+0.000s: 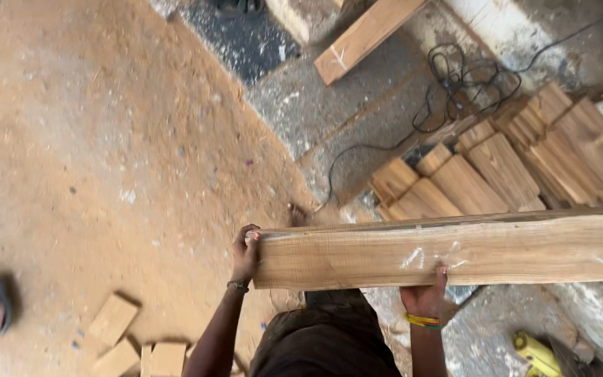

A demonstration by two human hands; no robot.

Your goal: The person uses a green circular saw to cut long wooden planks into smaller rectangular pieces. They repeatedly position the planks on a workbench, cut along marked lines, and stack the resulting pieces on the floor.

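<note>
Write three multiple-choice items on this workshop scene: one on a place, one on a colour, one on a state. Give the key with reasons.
1. Where does the yellow power tool lie?
A. on the ground at lower right
B. on top of the held plank
C. in the left hand

2. What colour is the tangled cable on the ground?
A. red
B. black
C. white

3. How is the long pale wooden plank carried?
A. lying flat on the ground
B. held level, one hand at its end, one under it
C. stood upright against a wall

Key: 1 A, it rests on the ground below the plank. 2 B, its loops show dark on the grey concrete. 3 B, the left hand grips the end and the right hand supports the lower edge.
</note>
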